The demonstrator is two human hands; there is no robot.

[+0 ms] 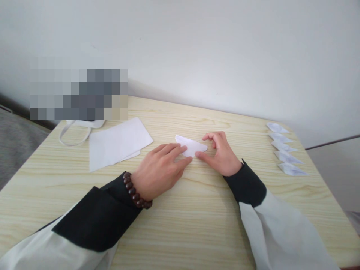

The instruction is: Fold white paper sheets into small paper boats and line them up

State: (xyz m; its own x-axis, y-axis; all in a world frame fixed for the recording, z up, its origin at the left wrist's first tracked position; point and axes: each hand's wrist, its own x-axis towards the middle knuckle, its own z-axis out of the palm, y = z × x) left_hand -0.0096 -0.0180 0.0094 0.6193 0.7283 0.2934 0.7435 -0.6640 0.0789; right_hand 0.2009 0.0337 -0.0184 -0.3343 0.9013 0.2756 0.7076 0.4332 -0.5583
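Observation:
A small sheet of white folded paper (191, 145) lies on the table in front of me, longer than it is deep, with slanted ends. My left hand (161, 167), a dark bead bracelet at its wrist, holds the paper down at its left and near edges with fingertips and thumb. From the other side my right hand (221, 155) reaches in with its thumb touching the near right edge. Its index finger is bent above the right corner, apart from the thumb, so this hand is open. The fingertips cover parts of the paper's edges.
Flat white paper sheets (119, 144) lie left of my hands. Several folded paper pieces (285, 146) form a column near the table's right edge. A white strap (74, 142) hangs from a pale object beneath a pixelated patch at the back left. Behind the wooden table (180, 225) rises a wall (210, 56).

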